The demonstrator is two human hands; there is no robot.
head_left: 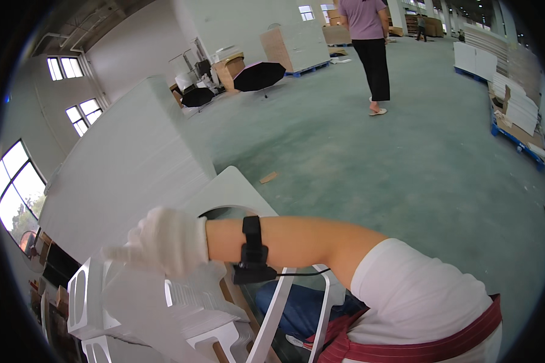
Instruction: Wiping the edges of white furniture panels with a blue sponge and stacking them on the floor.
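My right hand (171, 242), in a white knitted glove, reaches across to the left with the forearm nearly level. One finger seems to stretch leftward; the others are smeared by motion, and no held thing can be made out. Below the hand lie stacked white cut-out parts (194, 302), and more white parts with oval openings (85, 296) stand at the lower left. Behind the forearm is a white panel (233, 181) with a large round hole, partly covered by the arm. A black strapped device (252, 254) with a cable sits on the forearm. My left hand does not show.
A tall stack of white boards (127, 151) rises at the left. White slanted bars (272, 320) stand near my leg. Further off, a person in a purple top (366, 36) stands on the green floor (357, 163). Loaded blue pallets (515, 142) line the right.
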